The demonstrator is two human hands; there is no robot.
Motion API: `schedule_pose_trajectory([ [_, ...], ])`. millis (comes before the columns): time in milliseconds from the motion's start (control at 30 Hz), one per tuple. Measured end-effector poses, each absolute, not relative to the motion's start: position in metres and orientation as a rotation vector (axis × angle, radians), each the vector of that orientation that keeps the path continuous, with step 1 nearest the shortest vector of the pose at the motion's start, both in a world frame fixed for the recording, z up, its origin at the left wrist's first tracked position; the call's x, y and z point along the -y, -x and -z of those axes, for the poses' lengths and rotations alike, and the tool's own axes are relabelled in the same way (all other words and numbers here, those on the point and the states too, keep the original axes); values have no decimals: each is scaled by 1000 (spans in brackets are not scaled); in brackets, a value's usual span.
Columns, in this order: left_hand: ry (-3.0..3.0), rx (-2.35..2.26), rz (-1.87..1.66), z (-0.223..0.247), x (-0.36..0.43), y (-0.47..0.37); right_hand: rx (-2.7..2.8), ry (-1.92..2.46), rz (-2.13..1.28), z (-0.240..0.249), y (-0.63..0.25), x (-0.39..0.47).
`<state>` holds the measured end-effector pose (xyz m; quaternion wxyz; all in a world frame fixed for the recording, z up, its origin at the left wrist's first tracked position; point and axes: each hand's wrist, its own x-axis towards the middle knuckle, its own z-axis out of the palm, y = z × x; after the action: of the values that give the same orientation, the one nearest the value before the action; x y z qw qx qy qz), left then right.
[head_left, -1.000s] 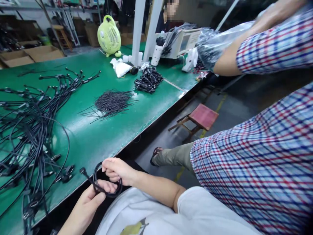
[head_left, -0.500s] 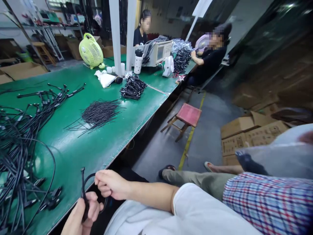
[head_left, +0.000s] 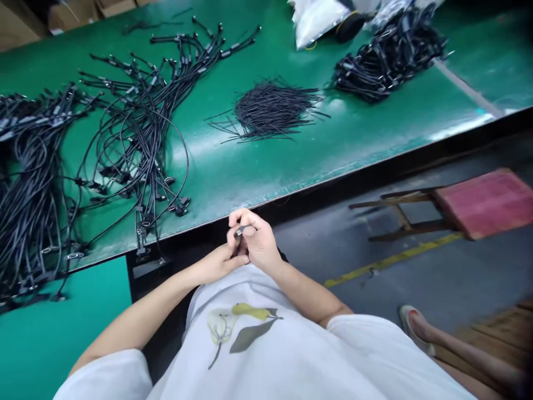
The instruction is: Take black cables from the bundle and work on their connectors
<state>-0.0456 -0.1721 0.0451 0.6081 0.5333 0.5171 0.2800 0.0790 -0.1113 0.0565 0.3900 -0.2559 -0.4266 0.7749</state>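
Observation:
Both my hands meet at the table's front edge, close to my shirt. My right hand (head_left: 261, 240) has its fingers curled round a small dark cable end (head_left: 240, 231) with a bit of metal showing. Just below and to the left, my left hand (head_left: 220, 262) is closed against it on the same dark cable, most of which the fingers hide. Beyond my hands, a pile of thin black ties (head_left: 275, 108) lies on the green table (head_left: 233, 172). Loose black cables (head_left: 156, 133) with connectors spread to the left of it.
Bundled black cables (head_left: 389, 55) and a white bag (head_left: 318, 21) are at the back right. More cables (head_left: 31, 183) cover the far left. A red stool (head_left: 487, 203) stands on the floor at right, above another person's foot (head_left: 418, 328).
The view has swung down and to the left. My hands have come together in front of my shirt, and the cable loop that showed between them is now mostly hidden.

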Motion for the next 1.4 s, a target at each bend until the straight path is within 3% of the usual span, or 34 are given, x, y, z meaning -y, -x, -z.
schedule_pose_trajectory([
  [400,-276,-696,-832,-67,177,32,887,591,-2202,-70,-75,84],
  [600,-178,-685,-837,-66,175,31,1051,599,-2187,-66,-75,79],
  [667,-274,-798,-862,-63,174,35,1296,714,-1934,-64,-82,72],
  [767,-544,-1034,-875,-56,174,48,1849,634,-1231,-61,-99,69],
  [833,-752,-1140,-778,-50,173,57,2258,394,-831,-54,-110,77],
  [933,-1016,-1264,-488,-42,172,60,2717,224,-494,-37,-117,98],
  [1067,-1258,-1397,-207,-37,174,53,2903,461,-422,-11,-120,123],
  [1267,-1270,-1322,-211,-39,171,50,2755,658,-417,1,-131,134],
  [1400,-1472,-1284,-190,-52,174,37,2766,659,-231,-6,-147,150],
])
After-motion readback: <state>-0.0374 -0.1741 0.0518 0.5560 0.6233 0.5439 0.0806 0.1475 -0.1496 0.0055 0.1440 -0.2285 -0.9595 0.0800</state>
